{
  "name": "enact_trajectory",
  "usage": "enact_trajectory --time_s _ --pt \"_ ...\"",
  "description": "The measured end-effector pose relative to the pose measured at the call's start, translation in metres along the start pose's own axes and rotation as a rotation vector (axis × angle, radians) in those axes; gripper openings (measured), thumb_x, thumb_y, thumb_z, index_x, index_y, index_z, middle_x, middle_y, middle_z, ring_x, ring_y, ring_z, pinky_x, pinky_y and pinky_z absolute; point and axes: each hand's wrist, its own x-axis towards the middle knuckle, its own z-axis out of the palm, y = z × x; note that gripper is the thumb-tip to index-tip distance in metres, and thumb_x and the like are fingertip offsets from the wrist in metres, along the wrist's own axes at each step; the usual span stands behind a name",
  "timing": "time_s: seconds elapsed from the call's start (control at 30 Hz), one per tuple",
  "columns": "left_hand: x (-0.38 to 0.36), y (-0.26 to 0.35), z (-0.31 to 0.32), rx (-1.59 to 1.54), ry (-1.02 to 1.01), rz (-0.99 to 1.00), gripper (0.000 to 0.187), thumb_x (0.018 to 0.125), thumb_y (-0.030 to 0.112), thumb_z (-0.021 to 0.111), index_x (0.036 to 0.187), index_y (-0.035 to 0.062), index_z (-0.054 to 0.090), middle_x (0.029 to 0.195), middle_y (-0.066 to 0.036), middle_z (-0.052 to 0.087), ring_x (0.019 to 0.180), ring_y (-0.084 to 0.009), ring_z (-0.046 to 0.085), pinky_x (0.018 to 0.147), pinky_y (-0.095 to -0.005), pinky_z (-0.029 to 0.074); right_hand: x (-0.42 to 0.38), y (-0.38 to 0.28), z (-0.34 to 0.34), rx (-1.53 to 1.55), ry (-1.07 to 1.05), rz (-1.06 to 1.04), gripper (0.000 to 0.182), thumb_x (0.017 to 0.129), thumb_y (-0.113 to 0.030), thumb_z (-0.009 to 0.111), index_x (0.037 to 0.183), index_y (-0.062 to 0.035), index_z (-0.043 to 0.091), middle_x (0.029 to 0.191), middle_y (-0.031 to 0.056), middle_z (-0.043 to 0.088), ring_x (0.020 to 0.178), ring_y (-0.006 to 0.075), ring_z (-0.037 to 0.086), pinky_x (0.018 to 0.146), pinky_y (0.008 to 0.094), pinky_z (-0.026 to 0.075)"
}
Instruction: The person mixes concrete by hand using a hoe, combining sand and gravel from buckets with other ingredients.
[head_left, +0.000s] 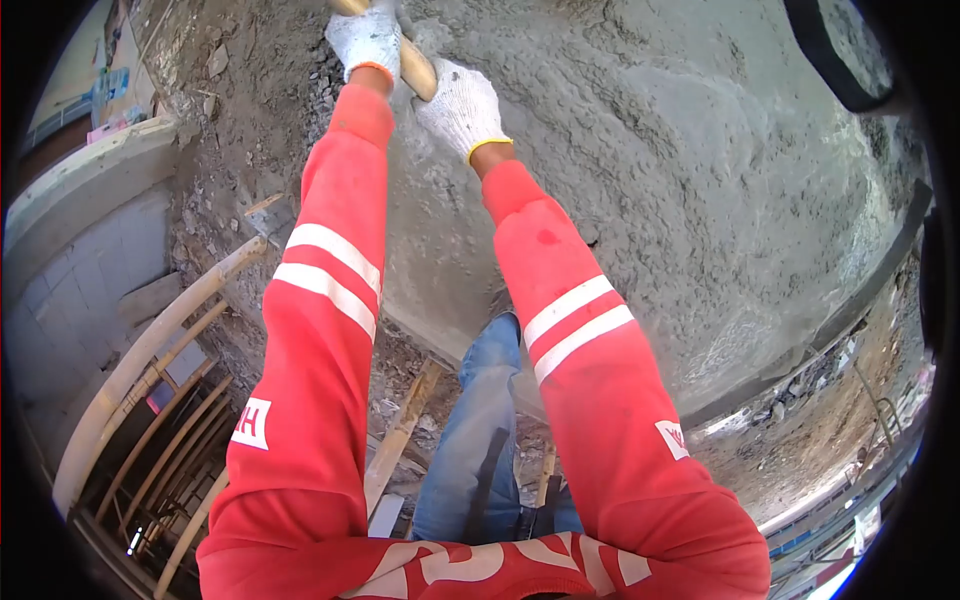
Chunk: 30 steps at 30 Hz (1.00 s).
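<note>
A pale wooden tool handle [418,68] slants across the top of the head view, its rounded butt end nearest me and its working end out of frame. My left hand [366,40], in a white knit glove with an orange cuff, is closed around this handle. Against the butt end is my right hand [462,106], in a white glove with a yellow cuff; it grips from the right side, its fingers mostly hidden. Beneath both hands spreads wet grey concrete [640,170], smooth in places and rough in others.
A curved dark edging strip [870,290] bounds the concrete at right. At left, wooden poles [160,350] stand over a lower opening beside a pale block wall [100,250]. A wooden plank [402,430] lies by my jeans-clad leg [480,400]. Rubble ground [800,440] stretches beyond the strip.
</note>
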Motion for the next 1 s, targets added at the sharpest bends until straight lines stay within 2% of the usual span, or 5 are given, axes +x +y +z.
enact_trajectory --time_s 0.13,0.2,0.37,0.6,1.0 --pt "-0.003 -0.213 0.029 1.015 -0.294 -0.199 0.039 0.087 0.026 0.059 0.108 -0.0056 0.067 0.089 -0.018 0.071 0.079 -0.0316 0.069 0.074 -0.0446 0.054 -0.090 0.047 0.009 0.012 -0.355 0.581 0.035 0.081 -0.029 0.069 0.102 -0.0015 0.072 0.098 0.0239 0.073 0.093 0.0415 0.071 0.082 0.0470 0.057" --pt "-0.029 -0.256 0.042 0.524 -0.281 -0.635 0.033 0.091 0.032 0.056 0.098 0.0022 0.068 0.087 -0.016 0.069 0.074 -0.0318 0.066 0.074 -0.0432 0.053 -0.118 0.063 -0.029 -0.064 -0.373 0.511 0.034 0.080 -0.028 0.069 0.101 -0.0013 0.072 0.097 0.0255 0.073 0.093 0.0407 0.072 0.082 0.0460 0.058" --pt "-0.110 -0.147 0.042 0.212 -0.596 -0.874 0.022 0.089 0.018 0.059 0.094 -0.0012 0.066 0.083 -0.017 0.069 0.072 -0.0315 0.066 0.069 -0.0428 0.054 -0.163 0.033 -0.116 -0.079 -0.346 0.497 0.033 0.080 -0.027 0.070 0.099 -0.0009 0.072 0.096 0.0249 0.073 0.092 0.0399 0.072 0.081 0.0461 0.058" --pt "-0.296 -0.173 0.086 -0.305 -0.443 -1.025 0.022 0.092 0.022 0.061 0.074 0.0101 0.055 0.059 -0.009 0.054 0.052 -0.0269 0.055 0.054 -0.0417 0.048 -0.373 0.077 -0.255 -0.216 -0.400 0.517 0.035 0.079 -0.035 0.071 0.096 -0.0050 0.064 0.087 0.0206 0.071 0.084 0.0399 0.070 0.076 0.0485 0.057" --pt "-0.699 -0.089 0.089 -0.146 -0.482 -1.204 0.016 0.088 0.017 0.070 0.094 0.0033 0.064 0.067 -0.011 0.063 0.062 -0.0249 0.064 0.062 -0.0405 0.054 -0.708 0.095 -0.414 -0.365 -0.565 0.954 0.054 0.072 -0.024 0.078 0.120 -0.0069 0.064 0.089 0.0167 0.073 0.082 0.0377 0.071 0.077 0.0473 0.057"
